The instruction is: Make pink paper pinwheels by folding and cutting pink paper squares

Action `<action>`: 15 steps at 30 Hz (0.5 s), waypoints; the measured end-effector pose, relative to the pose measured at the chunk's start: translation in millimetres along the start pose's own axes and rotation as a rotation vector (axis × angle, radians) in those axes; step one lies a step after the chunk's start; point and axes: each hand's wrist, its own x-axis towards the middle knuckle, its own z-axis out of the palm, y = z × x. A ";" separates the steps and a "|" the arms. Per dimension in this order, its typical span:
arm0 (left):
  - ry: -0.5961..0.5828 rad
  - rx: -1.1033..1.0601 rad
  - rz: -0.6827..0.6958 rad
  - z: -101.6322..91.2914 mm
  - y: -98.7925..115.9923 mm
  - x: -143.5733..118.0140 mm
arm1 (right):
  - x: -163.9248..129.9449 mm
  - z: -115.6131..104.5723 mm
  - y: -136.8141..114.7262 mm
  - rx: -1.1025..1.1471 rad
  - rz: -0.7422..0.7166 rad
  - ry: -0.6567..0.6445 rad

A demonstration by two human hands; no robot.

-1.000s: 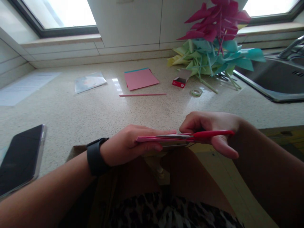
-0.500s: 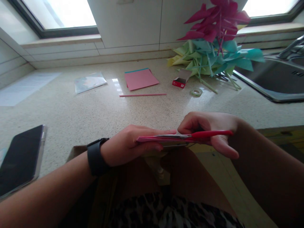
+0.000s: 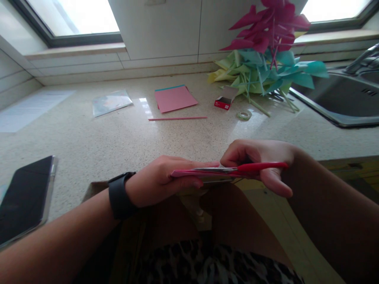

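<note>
Scissors (image 3: 237,169) with red handles meet a pink sheet (image 3: 189,173) at lower centre of the frame, just off the desk (image 3: 118,138) edge. Left hand (image 3: 160,179) pinches the sheet flat, seen edge-on; right hand (image 3: 260,163) is closed around the handles, blades shut or nearly so. Left fingertips (image 3: 207,163) lie just beside the blades, so a slip could nick them or send the cut astray. Phone (image 3: 25,197) rests at lower left, pinwheels (image 3: 263,51) at upper right.

A phone (image 3: 25,197), tape roll (image 3: 244,115) and paper pinwheels (image 3: 266,51) lie on the counter (image 3: 118,138).
</note>
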 end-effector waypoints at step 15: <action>0.065 0.017 -0.087 2.0 0.8 -0.8 | -5.7 1.1 -5.7 -0.008 0.139 0.071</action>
